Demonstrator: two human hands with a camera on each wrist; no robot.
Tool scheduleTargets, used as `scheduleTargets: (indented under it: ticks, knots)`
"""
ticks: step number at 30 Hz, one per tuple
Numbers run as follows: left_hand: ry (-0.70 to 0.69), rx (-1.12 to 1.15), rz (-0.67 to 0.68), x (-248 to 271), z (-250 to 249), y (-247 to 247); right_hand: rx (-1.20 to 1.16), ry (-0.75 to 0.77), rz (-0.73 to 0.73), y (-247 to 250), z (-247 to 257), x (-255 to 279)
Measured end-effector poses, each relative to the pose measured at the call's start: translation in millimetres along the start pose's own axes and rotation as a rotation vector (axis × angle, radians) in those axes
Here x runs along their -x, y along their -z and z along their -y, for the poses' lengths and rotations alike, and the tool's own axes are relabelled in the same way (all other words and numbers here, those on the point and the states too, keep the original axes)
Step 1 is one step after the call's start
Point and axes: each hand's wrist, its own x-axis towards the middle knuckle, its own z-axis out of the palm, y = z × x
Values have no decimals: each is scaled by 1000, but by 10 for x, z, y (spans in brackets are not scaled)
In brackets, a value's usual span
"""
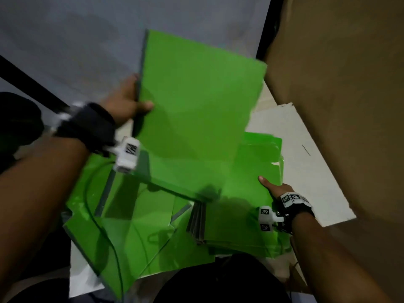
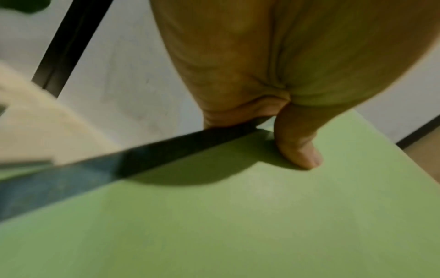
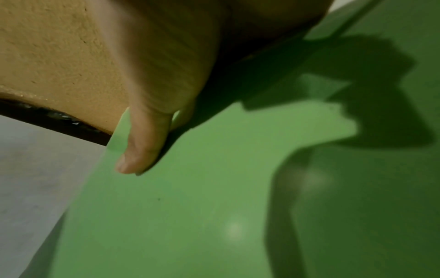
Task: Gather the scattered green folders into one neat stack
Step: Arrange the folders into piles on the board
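My left hand grips a large green folder by its dark left edge, thumb on top, and holds it lifted and tilted over the pile. In the left wrist view the thumb presses on the folder's face. My right hand is at the right edge of a stack of green folders, thumb on the top sheet and fingers hidden beneath. The right wrist view shows that thumb lying along the green edge. Several more green folders lie askew at lower left.
A white board lies under the pile. A brown cardboard wall stands close on the right. Grey floor and a black bar are at upper left. A thin green cable runs across the scattered folders.
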Motion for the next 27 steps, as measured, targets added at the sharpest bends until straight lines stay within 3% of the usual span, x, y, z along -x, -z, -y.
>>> scheduleTargets:
  ticks: [4, 8, 15, 19, 21, 24, 27]
  knots:
    - [204, 130, -34, 214, 657, -1095, -37, -14, 39, 62, 49, 45]
    - [477, -150, -126, 409, 1236, -1816, -146, -51, 3, 83, 131, 80]
    - [594, -370, 13, 736, 1283, -2561, -179, -72, -28, -19, 65, 55]
    - [569, -177, 10, 820, 1276, -2402, -74, -9, -84, -85, 45, 51]
    - [526, -150, -87, 871, 1363, -2108, -27, 42, -131, -128, 26, 18]
    - [556, -393, -286, 1004, 1628, -1491, -2, 52, -135, -131, 16, -10]
    - [739, -551, -387, 1267, 1975, -875, 9, 49, -120, -118, 7, -51]
